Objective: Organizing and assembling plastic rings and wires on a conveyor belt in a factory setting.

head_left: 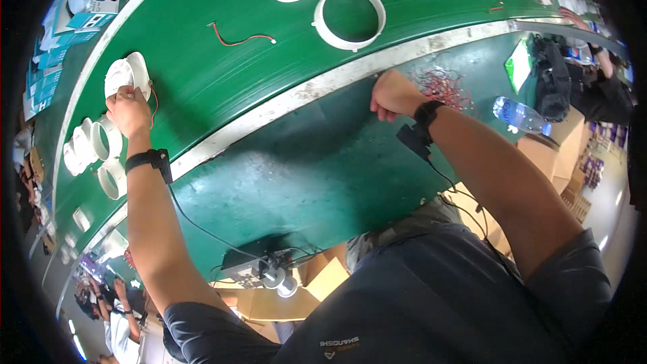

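My left hand [129, 113] reaches onto the green belt at the far left, its fingers closed on a white plastic housing [137, 69]. A thin red wire [156, 109] hangs down from that housing. My right hand [396, 94] is over the near edge of the belt's pale rail, fingers curled in; whether anything is in them is hidden. Just right of it, a tangled pile of red wires [446, 89] lies on the dark green bench. On the belt between my hands are a white ring [323, 25] and a loose red lead with a small connector [247, 41].
The pale rail [296, 94] divides belt from bench [269, 155]. More white parts [108, 178] sit on the belt at left, others at the top. A water bottle [519, 116] and black bag [552, 81] lie at right. Cables trail from my wrists. Other people work at both sides.
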`<state>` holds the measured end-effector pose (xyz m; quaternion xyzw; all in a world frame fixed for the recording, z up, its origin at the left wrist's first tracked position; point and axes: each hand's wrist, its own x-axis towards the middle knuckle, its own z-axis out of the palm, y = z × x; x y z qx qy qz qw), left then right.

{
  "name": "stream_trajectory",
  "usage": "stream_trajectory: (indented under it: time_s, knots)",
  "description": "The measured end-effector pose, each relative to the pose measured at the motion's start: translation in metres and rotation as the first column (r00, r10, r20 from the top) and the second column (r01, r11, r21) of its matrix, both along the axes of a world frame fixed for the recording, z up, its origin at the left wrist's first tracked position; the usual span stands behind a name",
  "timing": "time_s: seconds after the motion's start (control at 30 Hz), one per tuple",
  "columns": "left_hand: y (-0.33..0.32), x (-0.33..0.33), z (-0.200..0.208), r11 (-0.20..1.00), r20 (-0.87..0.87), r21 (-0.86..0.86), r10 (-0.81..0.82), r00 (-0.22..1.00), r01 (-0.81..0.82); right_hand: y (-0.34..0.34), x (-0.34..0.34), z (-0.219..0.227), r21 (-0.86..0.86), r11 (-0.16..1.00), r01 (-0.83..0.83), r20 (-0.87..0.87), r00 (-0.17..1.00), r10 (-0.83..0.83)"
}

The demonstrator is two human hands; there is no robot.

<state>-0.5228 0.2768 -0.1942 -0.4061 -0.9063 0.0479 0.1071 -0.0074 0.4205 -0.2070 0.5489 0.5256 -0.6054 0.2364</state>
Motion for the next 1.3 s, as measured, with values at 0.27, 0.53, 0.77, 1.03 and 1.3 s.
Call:
stream_trajectory:
  time_s: [0.27,0.53,0.77,1.03,1.3]
  knots:
    - [0.017,0.126,0.012,0.962,0.097,0.117,-0.26,0.961,0.248,-0.003,0.005,0.013,0.064,0.995,-0.071,-0.054,0.996,0.075]
    - [0.022,0.244,0.019,0.923,0.251,0.306,-0.314,0.916,0.233,0.015,-0.01,0.05,0.874,0.486,0.014,-0.156,0.955,0.252]
    - [0.019,0.283,0.026,0.878,0.503,0.399,0.032,0.864,-0.264,0.051,0.0,0.051,0.883,0.414,-0.222,0.1,0.95,0.296]
    - [-0.003,0.279,-0.035,0.891,0.569,0.36,0.026,0.822,-0.278,0.002,-0.057,0.102,0.922,0.386,0.038,-0.272,0.773,0.573]
    - [-0.003,0.299,-0.043,0.903,0.39,0.376,0.048,0.92,-0.207,0.0,-0.135,0.085,0.967,0.202,-0.156,-0.041,0.685,0.728]
